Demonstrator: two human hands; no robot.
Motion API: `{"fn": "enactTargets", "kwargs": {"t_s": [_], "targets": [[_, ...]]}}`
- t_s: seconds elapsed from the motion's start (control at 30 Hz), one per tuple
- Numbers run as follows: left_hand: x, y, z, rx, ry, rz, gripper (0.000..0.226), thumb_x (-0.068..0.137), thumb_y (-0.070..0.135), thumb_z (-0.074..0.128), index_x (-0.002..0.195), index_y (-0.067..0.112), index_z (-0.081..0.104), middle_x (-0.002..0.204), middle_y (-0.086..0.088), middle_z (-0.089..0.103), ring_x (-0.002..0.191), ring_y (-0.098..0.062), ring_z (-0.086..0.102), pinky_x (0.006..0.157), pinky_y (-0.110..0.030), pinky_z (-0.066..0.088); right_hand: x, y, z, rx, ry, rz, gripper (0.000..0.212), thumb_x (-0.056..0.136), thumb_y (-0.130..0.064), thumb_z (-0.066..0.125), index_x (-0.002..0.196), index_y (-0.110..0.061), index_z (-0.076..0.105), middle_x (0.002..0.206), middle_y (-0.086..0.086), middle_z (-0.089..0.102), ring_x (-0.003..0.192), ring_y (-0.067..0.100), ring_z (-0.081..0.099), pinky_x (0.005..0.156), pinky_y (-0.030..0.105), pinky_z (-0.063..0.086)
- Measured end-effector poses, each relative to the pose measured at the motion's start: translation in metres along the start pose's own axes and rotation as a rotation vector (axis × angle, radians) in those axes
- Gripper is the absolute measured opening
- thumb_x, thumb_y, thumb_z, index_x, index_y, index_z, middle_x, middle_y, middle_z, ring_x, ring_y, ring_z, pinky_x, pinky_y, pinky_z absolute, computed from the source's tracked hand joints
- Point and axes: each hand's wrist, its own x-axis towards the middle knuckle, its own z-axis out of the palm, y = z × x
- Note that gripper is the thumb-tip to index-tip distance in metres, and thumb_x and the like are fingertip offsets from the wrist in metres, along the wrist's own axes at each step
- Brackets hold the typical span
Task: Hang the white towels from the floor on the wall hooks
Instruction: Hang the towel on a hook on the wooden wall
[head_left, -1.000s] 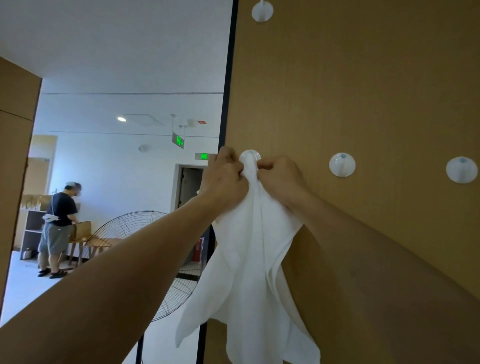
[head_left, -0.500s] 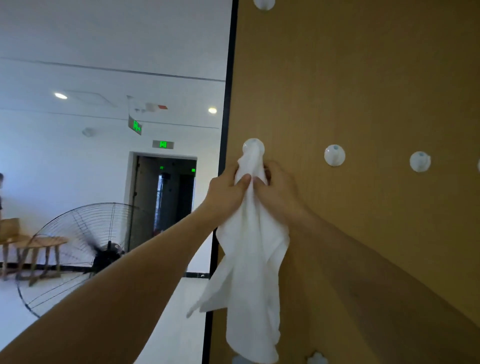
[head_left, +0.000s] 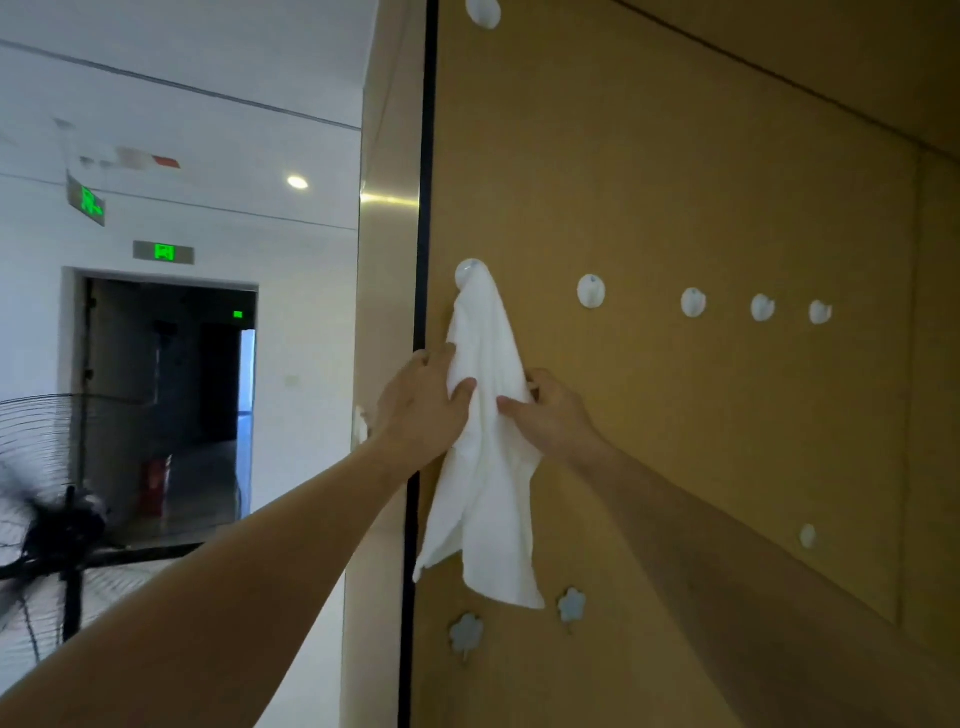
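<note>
Room: a tan wood-veneer wall panel (head_left: 675, 208) is running off to the right beside a black vertical trim strip (head_left: 426, 156); a white corridor with green exit signs (head_left: 163, 252), a dark doorway and a black standing fan (head_left: 47, 499) is lying to the left.

Fixtures: a row of round white wall hooks is crossing the panel, the leftmost white hook (head_left: 469, 272) carrying the load, the next bare hook (head_left: 590, 291) just beside it and three more trailing away. Two pale blue flower-shaped hooks (head_left: 570, 605) are sitting lower down.

Item: one white cloth towel (head_left: 485, 467) is hanging from the leftmost hook, draping flat against the panel.

Hands: the left hand (head_left: 423, 405) is pinching the towel's left fold, thumb on the front; the right hand (head_left: 553, 415) is gripping the right edge with curled fingers.

Handling note: the fold is probably wanting a gentle downward, even smoothing; a hard tug could slip the cloth off the shallow knob. Release is best made one hand at a time.
</note>
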Motion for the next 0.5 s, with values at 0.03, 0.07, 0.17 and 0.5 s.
{"fn": "enactTargets", "kwargs": {"t_s": [0.03,0.07,0.17,0.5], "targets": [[-0.003,0.005,-0.004,0.025,-0.002,0.008,0.052,0.096,0.047,0.043,0.14,0.02,0.039,0.133,-0.005,0.051,0.115,-0.025,0.053,0.096,-0.042,0.048,-0.007,-0.003,-0.006,-0.043,0.01,0.006,0.058,0.087,-0.042,0.062,0.138,-0.02,0.045,0.128,0.0,0.058,0.107,0.02,0.059,0.09,0.036,0.052],[-0.006,0.012,-0.008,0.05,0.0,0.015,0.051,0.096,0.046,0.044,0.139,0.02,0.04,0.133,-0.006,0.051,0.116,-0.026,0.052,0.095,-0.044,0.049,-0.013,-0.005,-0.014,-0.088,0.019,0.013,0.062,0.087,-0.041,0.062,0.141,-0.019,0.043,0.13,0.002,0.057,0.11,0.022,0.059,0.093,0.038,0.052],[-0.014,0.037,-0.017,0.121,-0.003,0.041,0.045,0.095,0.043,0.046,0.133,0.019,0.048,0.132,-0.007,0.051,0.119,-0.027,0.047,0.09,-0.042,0.049,-0.034,-0.011,-0.038,-0.22,0.064,0.004,0.065,0.088,-0.041,0.063,0.145,-0.02,0.04,0.129,0.006,0.057,0.11,0.023,0.059,0.094,0.042,0.052],[-0.066,0.187,0.005,-0.097,-0.126,0.176,0.041,0.093,0.04,0.051,0.129,0.02,0.052,0.127,-0.006,0.053,0.113,-0.026,0.053,0.086,-0.038,0.046,-0.149,0.002,-0.181,-0.719,0.163,-0.012,0.062,0.087,-0.042,0.06,0.143,-0.023,0.041,0.132,0.006,0.056,0.117,0.025,0.055,0.095,0.036,0.047]]}}
